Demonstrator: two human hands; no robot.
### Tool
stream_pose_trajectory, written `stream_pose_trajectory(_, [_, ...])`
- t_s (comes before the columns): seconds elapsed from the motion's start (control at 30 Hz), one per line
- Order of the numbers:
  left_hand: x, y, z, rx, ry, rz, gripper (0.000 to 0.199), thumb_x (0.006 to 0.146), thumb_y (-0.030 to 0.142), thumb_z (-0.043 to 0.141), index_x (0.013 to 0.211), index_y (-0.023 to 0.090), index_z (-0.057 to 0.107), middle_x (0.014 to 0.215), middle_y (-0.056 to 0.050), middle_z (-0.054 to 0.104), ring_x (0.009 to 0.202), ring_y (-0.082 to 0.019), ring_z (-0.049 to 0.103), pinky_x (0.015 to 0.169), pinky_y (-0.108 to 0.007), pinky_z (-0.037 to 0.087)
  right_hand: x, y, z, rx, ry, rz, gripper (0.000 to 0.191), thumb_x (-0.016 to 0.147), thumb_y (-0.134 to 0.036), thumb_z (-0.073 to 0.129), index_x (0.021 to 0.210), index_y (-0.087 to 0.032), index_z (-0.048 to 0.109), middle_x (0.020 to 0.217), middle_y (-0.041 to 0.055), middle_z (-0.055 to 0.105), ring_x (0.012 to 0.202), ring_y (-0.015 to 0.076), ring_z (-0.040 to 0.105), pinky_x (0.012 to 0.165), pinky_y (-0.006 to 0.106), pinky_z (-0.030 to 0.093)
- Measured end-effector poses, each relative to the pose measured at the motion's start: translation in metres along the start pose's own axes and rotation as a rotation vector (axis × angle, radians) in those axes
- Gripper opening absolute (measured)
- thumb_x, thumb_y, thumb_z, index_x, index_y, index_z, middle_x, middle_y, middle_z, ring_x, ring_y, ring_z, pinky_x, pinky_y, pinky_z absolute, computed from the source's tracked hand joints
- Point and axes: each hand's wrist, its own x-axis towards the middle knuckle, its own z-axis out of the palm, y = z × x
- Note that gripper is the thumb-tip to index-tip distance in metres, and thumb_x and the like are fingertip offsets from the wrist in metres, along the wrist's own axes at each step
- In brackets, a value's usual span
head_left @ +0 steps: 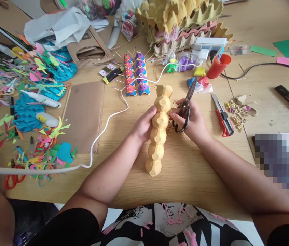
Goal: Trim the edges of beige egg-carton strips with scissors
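Note:
A yellow egg-carton strip (158, 136) with several rounded bumps is held upright over the wooden table, its lower end toward me. My left hand (144, 124) grips its left edge, thumb near the upper part. My right hand (192, 121) holds black-handled scissors (185, 111), blades pointing up and away, while its fingertips touch the strip's right edge. Small scraps lie beneath that hand. Beyond the strip stand two painted egg-carton strips, one red and blue (129, 75), one purple and blue (141, 73), with pins sticking out.
Paper scraps (47, 136) and a cardboard sheet (83, 116) lie left, crossed near by a white cable (108, 119). Right are a red cutter (222, 116), a red cup (218, 66) and a black cable. Stacked egg trays (170, 20) stand behind. A person's arm shows at left.

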Motion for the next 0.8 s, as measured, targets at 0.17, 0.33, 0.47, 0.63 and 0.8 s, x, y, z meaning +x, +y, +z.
stream_pose_trajectory(0.17, [-0.0007,-0.0031,-0.0013,0.043,-0.13,0.09,0.019,0.096,0.042,0.081,0.107,0.026,0.085,0.102,-0.005,0.088,0.108,-0.032,0.084,0.09,-0.039,0.066,0.0014,0.0023,-0.0003,0.02,-0.033,0.005,0.055,0.083,-0.05,0.085,0.121,-0.032,0.051,0.099,0.0012,0.071,0.083,0.0211,0.066,0.074,0.038,0.059])
stream_pose_trajectory(0.33, [0.0012,-0.0034,-0.0037,0.048,-0.196,0.027,0.027,0.098,0.043,0.079,0.113,0.022,0.084,0.116,-0.01,0.088,0.113,-0.03,0.084,0.093,-0.036,0.065,0.0013,0.0047,0.0009,0.018,-0.041,0.021,0.057,0.082,-0.051,0.086,0.123,-0.032,0.052,0.096,-0.0004,0.068,0.078,0.0191,0.063,0.068,0.035,0.055])
stream_pose_trajectory(0.47, [0.0014,-0.0036,-0.0037,0.024,-0.139,-0.014,0.023,0.099,0.042,0.077,0.114,0.026,0.083,0.111,-0.005,0.088,0.106,-0.025,0.085,0.091,-0.034,0.065,0.0011,0.0064,0.0029,-0.014,-0.029,0.009,0.057,0.084,-0.054,0.084,0.125,-0.032,0.052,0.093,-0.0006,0.067,0.079,0.0198,0.065,0.067,0.035,0.055])
stream_pose_trajectory(0.63, [0.0015,-0.0044,-0.004,0.043,-0.089,-0.004,0.022,0.1,0.043,0.078,0.115,0.028,0.084,0.105,-0.005,0.089,0.099,-0.027,0.085,0.084,-0.034,0.065,0.0,0.0048,0.0034,-0.093,-0.008,-0.008,0.051,0.087,-0.052,0.081,0.124,-0.031,0.053,0.096,0.0013,0.072,0.083,0.0211,0.068,0.071,0.035,0.056])
stream_pose_trajectory(0.8, [0.0013,-0.0038,-0.0037,0.064,-0.131,0.036,0.022,0.104,0.04,0.071,0.112,0.025,0.085,0.103,-0.005,0.088,0.093,-0.024,0.083,0.083,-0.033,0.063,0.0007,0.0057,0.0016,-0.148,0.028,-0.051,0.046,0.09,-0.049,0.079,0.124,-0.03,0.055,0.098,0.0021,0.075,0.088,0.022,0.071,0.078,0.036,0.057])
